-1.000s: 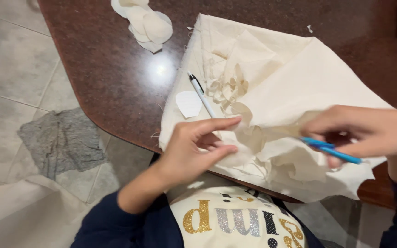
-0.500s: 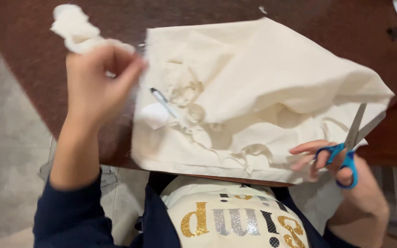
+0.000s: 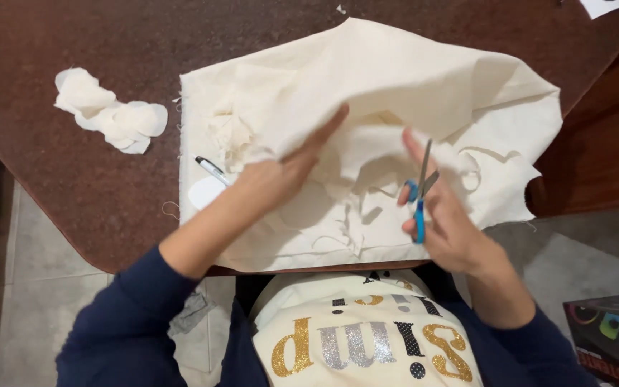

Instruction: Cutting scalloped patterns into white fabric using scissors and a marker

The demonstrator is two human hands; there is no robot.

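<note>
In the head view we are looking down on a large, rumpled sheet of cream cotton fabric (image 3: 395, 93) lying on the dark brown wooden table (image 3: 73, 186), where our left hand (image 3: 281, 175) is resting on it with fingers stretched flat and held together. Our right hand (image 3: 442, 215) is gripping the blue-handled metal scissors (image 3: 419, 190), blades pointing up over the cloth. A pile of cut cream fabric rounds (image 3: 109, 111) is lying well apart to the left, and a white pen with a dark tip (image 3: 213, 170) is lying just beside our left hand.

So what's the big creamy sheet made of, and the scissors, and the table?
The sheet looks like matte woven cotton: it creases softly and its edges fray. The scissors seem to have shiny metal blades and blue plastic handles. The table looks like polished dark brown wood or laminate, slightly glossy.
</note>
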